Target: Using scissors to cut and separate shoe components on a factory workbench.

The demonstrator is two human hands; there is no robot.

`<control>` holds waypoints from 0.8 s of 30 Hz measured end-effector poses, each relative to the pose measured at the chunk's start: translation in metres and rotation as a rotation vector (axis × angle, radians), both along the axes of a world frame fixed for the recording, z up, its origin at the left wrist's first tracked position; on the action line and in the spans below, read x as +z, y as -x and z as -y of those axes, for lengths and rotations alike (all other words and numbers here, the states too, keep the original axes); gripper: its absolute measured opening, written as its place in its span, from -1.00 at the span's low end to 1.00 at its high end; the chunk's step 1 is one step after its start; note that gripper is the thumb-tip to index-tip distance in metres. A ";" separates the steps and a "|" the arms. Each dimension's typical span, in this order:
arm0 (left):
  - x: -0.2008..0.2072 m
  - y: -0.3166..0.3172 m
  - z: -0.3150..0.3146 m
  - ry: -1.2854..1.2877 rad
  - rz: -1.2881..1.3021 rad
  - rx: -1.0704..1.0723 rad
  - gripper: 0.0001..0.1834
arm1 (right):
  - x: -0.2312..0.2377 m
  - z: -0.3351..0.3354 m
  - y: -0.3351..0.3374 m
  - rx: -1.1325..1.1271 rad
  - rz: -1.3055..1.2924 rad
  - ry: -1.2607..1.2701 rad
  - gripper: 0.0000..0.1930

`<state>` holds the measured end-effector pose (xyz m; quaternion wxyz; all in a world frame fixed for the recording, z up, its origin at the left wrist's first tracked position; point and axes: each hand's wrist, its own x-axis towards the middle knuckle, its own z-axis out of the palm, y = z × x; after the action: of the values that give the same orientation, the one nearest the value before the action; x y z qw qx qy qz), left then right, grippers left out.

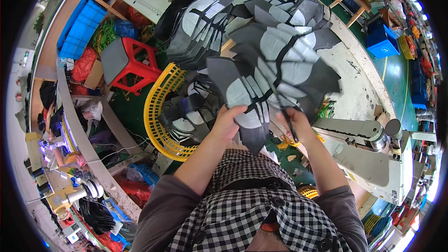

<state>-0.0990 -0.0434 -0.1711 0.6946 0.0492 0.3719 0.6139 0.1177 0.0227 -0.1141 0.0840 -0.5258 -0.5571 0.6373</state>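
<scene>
OK, dk/lt gray pcs (238,92) in L hand (227,124)

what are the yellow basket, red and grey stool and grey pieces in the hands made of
Yellow basket: probably moulded plastic, semi-gloss; its wall is an even lattice of slots.
Stool: likely plastic, smooth; evenly coloured red legs.
Grey pieces: perhaps synthetic leather or coated fabric, mostly matte; thin, sheet-like edges.
</scene>
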 end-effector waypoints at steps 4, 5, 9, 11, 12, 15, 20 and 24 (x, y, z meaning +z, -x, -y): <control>0.043 0.006 0.014 -0.095 0.100 0.032 -0.49 | 0.024 -0.002 -0.001 -0.160 -0.128 0.120 -0.41; 0.036 0.004 0.013 -0.114 0.071 0.033 -0.51 | 0.017 -0.003 0.002 -0.196 -0.143 0.224 -0.41; -0.005 0.003 0.007 0.044 0.086 0.086 -0.55 | -0.016 0.002 -0.001 -0.150 -0.132 0.368 -0.38; -0.013 0.008 0.014 0.083 0.088 0.097 -0.55 | -0.018 0.016 -0.014 -0.025 -0.170 0.390 -0.37; -0.016 0.012 0.018 0.116 0.092 0.111 -0.55 | -0.017 0.022 -0.019 0.058 -0.186 0.400 -0.36; -0.017 0.015 0.019 0.155 0.198 0.024 -0.56 | -0.035 0.036 -0.029 0.228 -0.189 0.483 -0.32; -0.020 0.019 0.018 0.212 0.227 -0.001 -0.55 | -0.047 0.040 -0.014 0.247 -0.261 0.532 -0.28; -0.024 0.028 0.015 0.194 0.258 -0.117 -0.56 | -0.052 0.036 -0.006 0.228 -0.347 0.515 -0.23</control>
<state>-0.1271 -0.0588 -0.1946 0.7725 -0.0756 0.3339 0.5349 0.1232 -0.0137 -0.1659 -0.0297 -0.3477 -0.4105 0.8425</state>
